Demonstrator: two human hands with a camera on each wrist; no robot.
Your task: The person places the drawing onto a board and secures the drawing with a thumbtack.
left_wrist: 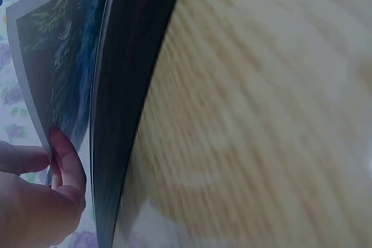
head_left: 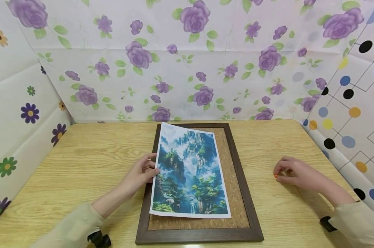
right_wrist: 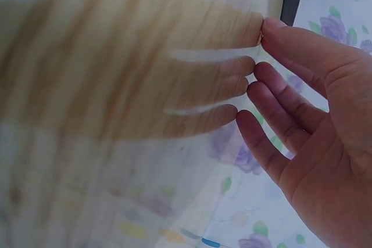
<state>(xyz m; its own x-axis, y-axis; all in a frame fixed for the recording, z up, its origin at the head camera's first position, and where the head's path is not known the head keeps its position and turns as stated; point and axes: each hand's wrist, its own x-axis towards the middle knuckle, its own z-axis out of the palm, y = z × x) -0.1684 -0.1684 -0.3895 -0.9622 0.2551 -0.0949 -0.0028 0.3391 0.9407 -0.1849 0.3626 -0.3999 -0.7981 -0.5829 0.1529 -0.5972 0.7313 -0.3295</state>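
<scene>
The worktop (head_left: 106, 141) fills the lower picture, and at its centre lies the dark-edged cork board (head_left: 199, 236), with the landscape print (head_left: 190, 172) slanted over it, left edge raised above the board's rim. Squaring the print inside that rim before pressing it flat would probably serve best, with a light pinch to avoid creasing. The left hand (head_left: 144, 170), left of centre, reaches inward, thumb and fingers clamped on the print's left edge; the right hand (head_left: 293, 172), at right, bends down, apparently pinching a tiny orange piece (head_left: 276, 176), too small to identify.
</scene>
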